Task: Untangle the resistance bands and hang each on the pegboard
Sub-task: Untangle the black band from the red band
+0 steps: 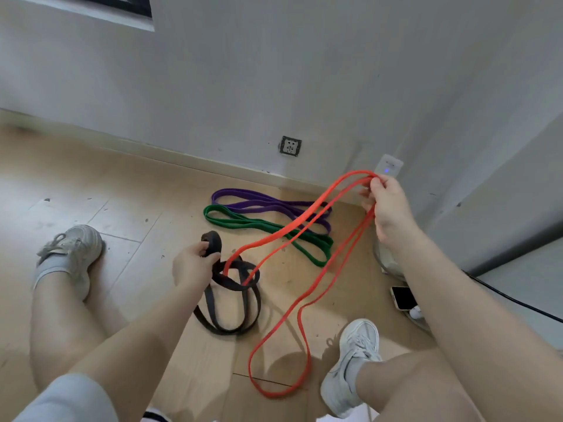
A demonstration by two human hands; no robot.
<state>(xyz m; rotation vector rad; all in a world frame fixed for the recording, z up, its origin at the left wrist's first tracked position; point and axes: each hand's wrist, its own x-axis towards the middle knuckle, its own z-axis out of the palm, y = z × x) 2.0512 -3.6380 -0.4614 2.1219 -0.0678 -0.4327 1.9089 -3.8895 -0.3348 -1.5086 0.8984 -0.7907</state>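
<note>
My left hand (195,264) grips the top of a black band (231,306) and holds it off the wooden floor. A loop of the red band (292,303) passes through the black band's coils near my left hand. Up near the wall my right hand (385,205) pinches the other end of the red band, and the rest of it droops down to the floor between my feet. A purple band (268,205) and a green band (268,226) lie flat side by side on the floor by the wall. No pegboard is in view.
My legs and white shoes (350,367) flank the bands on both sides. A phone (403,297) lies on the floor at the right beside a black cable. A wall socket (290,145) sits low on the white wall, with a small lit device (388,166) near my right hand.
</note>
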